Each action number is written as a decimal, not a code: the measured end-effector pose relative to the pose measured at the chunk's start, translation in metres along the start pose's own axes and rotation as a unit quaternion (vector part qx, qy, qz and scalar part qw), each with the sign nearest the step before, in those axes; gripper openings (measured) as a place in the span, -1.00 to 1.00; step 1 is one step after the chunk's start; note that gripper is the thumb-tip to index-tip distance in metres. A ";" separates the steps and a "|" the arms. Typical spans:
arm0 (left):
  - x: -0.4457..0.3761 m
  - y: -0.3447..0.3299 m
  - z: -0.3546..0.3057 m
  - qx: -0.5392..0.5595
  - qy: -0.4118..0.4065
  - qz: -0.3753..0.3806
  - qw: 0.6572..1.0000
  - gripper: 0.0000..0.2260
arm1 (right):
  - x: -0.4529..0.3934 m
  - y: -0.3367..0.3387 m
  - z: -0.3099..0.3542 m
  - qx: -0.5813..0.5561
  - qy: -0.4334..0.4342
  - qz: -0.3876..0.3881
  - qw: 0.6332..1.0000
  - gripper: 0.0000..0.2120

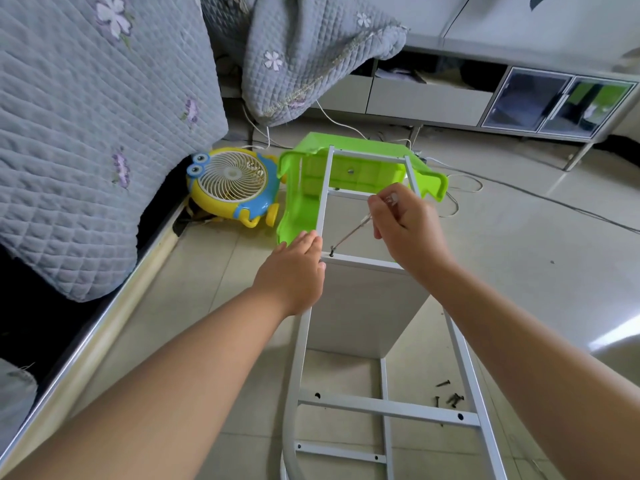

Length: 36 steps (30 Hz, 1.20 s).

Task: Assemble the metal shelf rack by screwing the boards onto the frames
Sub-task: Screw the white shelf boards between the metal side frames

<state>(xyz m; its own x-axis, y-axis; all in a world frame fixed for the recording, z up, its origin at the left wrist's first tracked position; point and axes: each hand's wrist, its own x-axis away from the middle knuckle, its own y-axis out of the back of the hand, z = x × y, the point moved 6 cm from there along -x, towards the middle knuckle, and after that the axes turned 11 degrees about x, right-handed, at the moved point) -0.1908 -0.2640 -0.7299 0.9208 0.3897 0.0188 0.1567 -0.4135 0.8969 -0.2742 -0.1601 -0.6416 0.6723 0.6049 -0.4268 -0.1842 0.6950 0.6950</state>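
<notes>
A white metal frame [388, 408] lies along the floor, its far end propped on a green plastic stool [298, 195]. A white board [363, 306] stands on edge under a crossbar of the frame. My right hand [405, 226] grips a screwdriver [349, 233] with a clear handle. The screwdriver's tip sits on a dark screw [331, 251] at the crossbar's left end. My left hand [294, 271] rests on the frame's left rail beside that screw, fingers straight.
Several loose dark screws [450, 396] lie on the tile floor right of the frame. A yellow and blue toy fan [232, 185] sits left of the stool by a sofa with a grey quilted cover [86, 133]. White cables [460, 188] trail behind the stool, before a low cabinet [519, 102].
</notes>
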 end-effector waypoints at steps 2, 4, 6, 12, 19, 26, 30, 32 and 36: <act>0.000 0.000 0.000 0.008 0.003 0.001 1.000 -0.55 | 0.000 -0.003 -0.002 0.009 -0.003 0.013 1.000 -0.76; 0.000 -0.001 -0.001 0.011 0.003 -0.001 1.000 -0.55 | 0.001 -0.007 -0.002 0.021 0.001 0.037 0.999 -0.84; 0.000 -0.001 0.000 0.009 0.000 -0.005 1.000 -0.55 | 0.003 -0.009 0.000 0.027 0.011 0.045 0.999 -0.85; 0.000 -0.001 0.000 -0.017 -0.016 -0.027 0.999 -0.55 | -0.002 0.006 0.008 -0.005 0.014 -0.003 1.000 -0.84; -0.001 -0.003 0.001 -0.011 -0.011 -0.019 1.000 -0.55 | -0.003 0.008 0.005 -0.002 -0.006 -0.008 1.000 -0.85; -0.002 -0.002 0.001 -0.001 -0.006 -0.013 1.000 -0.55 | -0.003 0.003 0.002 -0.010 -0.002 0.014 1.000 -0.84; -0.001 -0.001 0.000 0.000 -0.009 -0.015 1.000 -0.55 | -0.004 0.002 0.005 0.002 0.004 0.020 1.000 -0.83; 0.000 0.000 0.000 0.002 -0.008 -0.016 1.000 -0.55 | -0.005 0.002 0.006 0.012 0.008 0.027 1.000 -0.85; 0.000 0.000 0.000 -0.004 -0.014 -0.024 1.000 -0.55 | -0.013 0.004 0.010 0.057 0.018 0.070 0.996 -0.76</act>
<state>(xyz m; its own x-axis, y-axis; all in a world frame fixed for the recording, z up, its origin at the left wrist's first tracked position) -0.1906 -0.2637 -0.7294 0.9221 0.3853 -0.0366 0.1977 -0.3875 0.9004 -0.2769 -0.1692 -0.6278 0.6194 0.7076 -0.3400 -0.1905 0.5557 0.8093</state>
